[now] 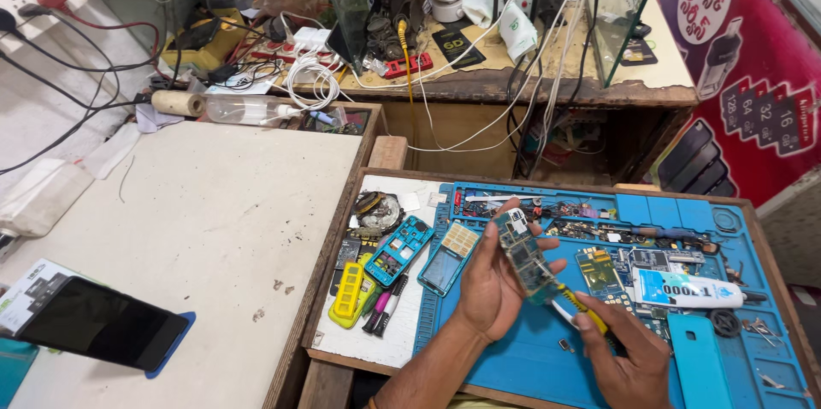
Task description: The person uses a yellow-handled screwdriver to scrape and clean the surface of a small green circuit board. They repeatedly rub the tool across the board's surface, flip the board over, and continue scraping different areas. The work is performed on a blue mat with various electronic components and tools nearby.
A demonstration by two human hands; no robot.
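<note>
My left hand [492, 282] holds a small phone circuit board [523, 253] upright over the blue work mat [530, 358]. My right hand [629, 353] grips a yellow-handled screwdriver [581, 306], its tip against the lower part of the board. Beside my left hand lie a blue phone frame [398, 250], a phone front with a keypad [451, 257] and a yellow keypad piece [350, 293]. Pink and black pens [383, 306] lie below them.
A wooden tray [329, 246] holds the mat, loose phone boards [599, 270], a white glue tube [688, 291] and small screws. A dark smartphone [94, 322] rests on the white table [214, 212] at left. Behind stands a cluttered glass counter [479, 41] with cables and a small fan.
</note>
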